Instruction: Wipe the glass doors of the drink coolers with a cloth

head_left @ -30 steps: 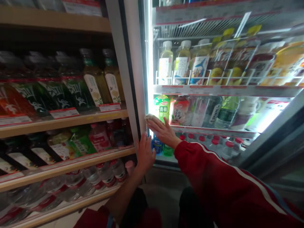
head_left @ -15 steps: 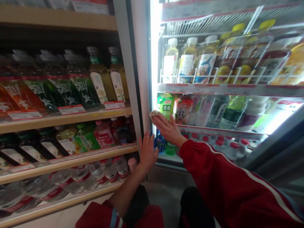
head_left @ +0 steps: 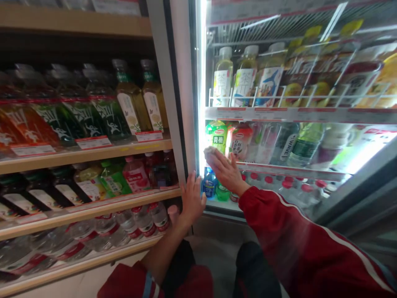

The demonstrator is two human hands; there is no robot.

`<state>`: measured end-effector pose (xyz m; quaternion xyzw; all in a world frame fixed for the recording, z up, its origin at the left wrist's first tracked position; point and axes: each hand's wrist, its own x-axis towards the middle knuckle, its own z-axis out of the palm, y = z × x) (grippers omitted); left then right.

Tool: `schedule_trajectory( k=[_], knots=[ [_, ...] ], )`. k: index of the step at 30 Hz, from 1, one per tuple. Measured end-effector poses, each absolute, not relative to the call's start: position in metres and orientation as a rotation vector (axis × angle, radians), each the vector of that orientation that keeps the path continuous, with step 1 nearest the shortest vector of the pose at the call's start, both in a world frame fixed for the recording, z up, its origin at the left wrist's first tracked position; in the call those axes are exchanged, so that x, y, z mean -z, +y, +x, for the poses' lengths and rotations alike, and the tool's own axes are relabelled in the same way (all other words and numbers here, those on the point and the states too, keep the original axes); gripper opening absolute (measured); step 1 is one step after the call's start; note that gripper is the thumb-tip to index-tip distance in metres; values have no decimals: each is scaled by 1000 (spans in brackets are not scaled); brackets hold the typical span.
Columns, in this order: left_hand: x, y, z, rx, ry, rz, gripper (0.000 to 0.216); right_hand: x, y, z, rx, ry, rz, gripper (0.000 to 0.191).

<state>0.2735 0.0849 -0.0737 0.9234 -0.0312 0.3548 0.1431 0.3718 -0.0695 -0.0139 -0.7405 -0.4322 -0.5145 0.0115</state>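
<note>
My right hand (head_left: 228, 170) reaches out flat across the left part of the lit drinks fridge. Under its fingertips is a pale, crumpled cloth (head_left: 211, 151), mostly covered by the fingers. Just behind the cloth stand a green-labelled bottle (head_left: 217, 134) and a red-labelled bottle (head_left: 241, 140). Lower left of it, my left hand (head_left: 192, 196) rests with fingers spread against the upright frame (head_left: 182, 103) between the shelving and the fridge; it holds nothing. A blue bottle (head_left: 209, 184) stands on the fridge's bottom level beside my left fingers.
Wooden shelves (head_left: 77, 159) with rows of bottles fill the left side. A white fridge shelf (head_left: 279, 113) carries tea bottles (head_left: 245, 78) higher up. A dark frame (head_left: 356, 207) slants at the right. My knees are bent close below the fridge.
My right hand has moved a little to the right with the cloth, away from the fridge's left edge. My left hand has stayed on the frame.
</note>
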Motion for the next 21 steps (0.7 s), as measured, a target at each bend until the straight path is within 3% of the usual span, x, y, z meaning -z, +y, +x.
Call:
schedule_trajectory(
  k=[4,10,16,21],
  knots=[
    [77,79,273,-1001,-131,2670,58,30,-87,367,1540,-1467,-2347,48],
    [76,72,275,-1016,-200,2684,57,15,-95,371,1600,-1230,-2391,48],
    [75,64,274,-1028,-245,2703,59,25,-90,367,1524,-1509,-2330,49],
    [73,67,273,-1028,-225,2711,57,10,-98,370,1591,-1250,-2352,53]
  ],
)
